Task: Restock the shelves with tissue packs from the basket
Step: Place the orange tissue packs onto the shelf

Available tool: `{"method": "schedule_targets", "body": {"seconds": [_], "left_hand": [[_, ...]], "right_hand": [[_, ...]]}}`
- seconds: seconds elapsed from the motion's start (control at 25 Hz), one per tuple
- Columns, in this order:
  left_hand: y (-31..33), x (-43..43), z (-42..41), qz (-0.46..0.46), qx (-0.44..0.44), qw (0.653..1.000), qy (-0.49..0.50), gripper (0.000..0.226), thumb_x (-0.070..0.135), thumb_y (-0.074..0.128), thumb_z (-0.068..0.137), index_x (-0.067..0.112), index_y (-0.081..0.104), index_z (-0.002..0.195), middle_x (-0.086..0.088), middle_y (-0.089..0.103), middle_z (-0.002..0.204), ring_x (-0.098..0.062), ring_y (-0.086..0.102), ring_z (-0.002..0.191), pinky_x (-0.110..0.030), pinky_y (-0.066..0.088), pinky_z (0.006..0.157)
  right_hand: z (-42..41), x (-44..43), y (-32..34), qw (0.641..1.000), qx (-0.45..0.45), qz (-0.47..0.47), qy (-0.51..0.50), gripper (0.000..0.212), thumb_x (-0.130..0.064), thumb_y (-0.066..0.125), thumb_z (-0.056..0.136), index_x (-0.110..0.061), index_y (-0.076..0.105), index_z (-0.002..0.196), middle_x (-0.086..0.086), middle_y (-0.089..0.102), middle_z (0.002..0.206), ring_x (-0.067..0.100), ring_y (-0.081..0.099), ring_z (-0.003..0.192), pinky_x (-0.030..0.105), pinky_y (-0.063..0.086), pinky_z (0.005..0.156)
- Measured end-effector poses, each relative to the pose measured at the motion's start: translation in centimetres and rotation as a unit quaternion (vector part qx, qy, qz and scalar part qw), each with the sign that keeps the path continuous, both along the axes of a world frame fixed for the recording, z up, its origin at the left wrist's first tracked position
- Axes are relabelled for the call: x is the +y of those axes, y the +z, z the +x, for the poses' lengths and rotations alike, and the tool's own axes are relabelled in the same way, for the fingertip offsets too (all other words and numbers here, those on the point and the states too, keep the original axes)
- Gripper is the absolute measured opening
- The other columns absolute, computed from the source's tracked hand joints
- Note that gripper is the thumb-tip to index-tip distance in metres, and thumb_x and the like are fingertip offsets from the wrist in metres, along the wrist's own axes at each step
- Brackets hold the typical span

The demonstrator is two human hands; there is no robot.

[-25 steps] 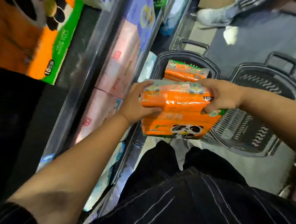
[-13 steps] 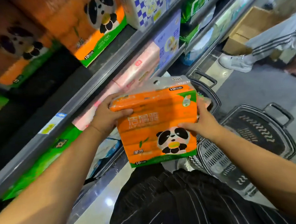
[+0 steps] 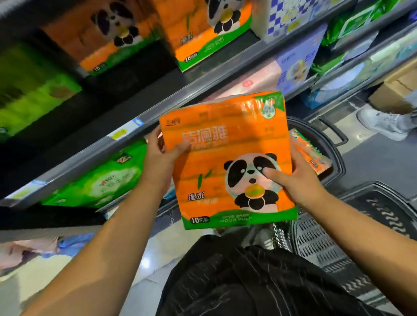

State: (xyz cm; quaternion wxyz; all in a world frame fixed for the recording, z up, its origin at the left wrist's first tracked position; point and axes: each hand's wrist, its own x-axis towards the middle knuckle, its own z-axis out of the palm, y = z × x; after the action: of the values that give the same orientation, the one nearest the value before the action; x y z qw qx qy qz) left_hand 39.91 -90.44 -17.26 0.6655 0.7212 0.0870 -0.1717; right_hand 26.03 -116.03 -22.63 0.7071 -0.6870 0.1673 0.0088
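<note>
I hold an orange tissue pack [image 3: 227,161] with a panda print upright in front of me. My left hand [image 3: 161,158] grips its left edge and my right hand [image 3: 295,180] grips its right side, thumb across the panda. Behind it the dark basket [image 3: 333,156] stands on the floor with another orange pack [image 3: 308,150] inside. Matching panda packs [image 3: 208,27] stand on the upper shelf, with a dark gap [image 3: 135,77] between and below them. The shelf's grey front edge [image 3: 105,144] runs just left of my left hand.
Green packs [image 3: 100,180] fill the shelf below, pink [image 3: 254,83] and lilac packs [image 3: 296,63] lie to the right. A second, empty basket [image 3: 366,234] lies on the floor at right. Another person's shoe [image 3: 382,122] and a cardboard box [image 3: 397,92] are at the far right.
Both hands lifted the orange pack out of the basket, turned it upright, and raised it toward the shelves. My view tilted upward to the panda-pack shelf.
</note>
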Motion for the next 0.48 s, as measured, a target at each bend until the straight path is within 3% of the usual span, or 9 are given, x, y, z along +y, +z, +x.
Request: {"method": "schedule_targets", "body": {"seconds": [0.12, 0.24, 0.36, 0.48], "left_hand": [[1.0, 1.4, -0.7, 0.048, -0.037, 0.994, -0.089, 0.08, 0.035, 0.083, 0.067, 0.049, 0.039, 0.133, 0.013, 0.057, 0.13, -0.017, 0.054, 0.122, -0.05, 0.049, 0.096], [1.1, 3.7, -1.2, 0.055, -0.026, 0.992, -0.113, 0.084, 0.034, 0.084, 0.066, 0.052, 0.034, 0.13, 0.017, 0.059, 0.121, -0.014, 0.058, 0.116, -0.032, 0.052, 0.086], [1.4, 5.6, -1.4, 0.061, -0.015, 0.993, -0.101, 0.085, 0.034, 0.078, 0.066, 0.044, 0.032, 0.137, 0.016, 0.062, 0.116, -0.009, 0.064, 0.104, -0.024, 0.054, 0.074], [2.2, 7.6, -0.6, 0.077, -0.049, 0.993, -0.068, 0.089, 0.04, 0.077, 0.067, 0.042, 0.029, 0.142, 0.014, 0.059, 0.123, -0.006, 0.062, 0.104, -0.026, 0.054, 0.077]], "right_hand": [[1.6, 0.2, 1.0, 1.0, -0.001, 0.005, -0.011, 0.073, -0.021, 0.083, 0.072, -0.016, 0.048, 0.136, -0.003, 0.072, 0.108, 0.018, 0.07, 0.096, 0.034, 0.055, 0.077], [3.4, 1.5, 2.2, 0.999, 0.006, 0.023, -0.029, 0.055, 0.0, 0.068, 0.081, -0.009, 0.05, 0.133, -0.012, 0.075, 0.091, 0.006, 0.071, 0.079, 0.02, 0.054, 0.063], [5.5, 3.5, 4.0, 0.999, 0.009, 0.036, -0.031, 0.053, -0.002, 0.067, 0.081, -0.011, 0.052, 0.131, -0.01, 0.075, 0.091, 0.009, 0.071, 0.079, 0.02, 0.054, 0.061], [7.7, 6.0, 5.6, 0.999, -0.007, 0.031, -0.025, 0.043, -0.001, 0.063, 0.087, -0.013, 0.056, 0.128, -0.007, 0.074, 0.096, 0.006, 0.07, 0.081, 0.018, 0.053, 0.063]]}}
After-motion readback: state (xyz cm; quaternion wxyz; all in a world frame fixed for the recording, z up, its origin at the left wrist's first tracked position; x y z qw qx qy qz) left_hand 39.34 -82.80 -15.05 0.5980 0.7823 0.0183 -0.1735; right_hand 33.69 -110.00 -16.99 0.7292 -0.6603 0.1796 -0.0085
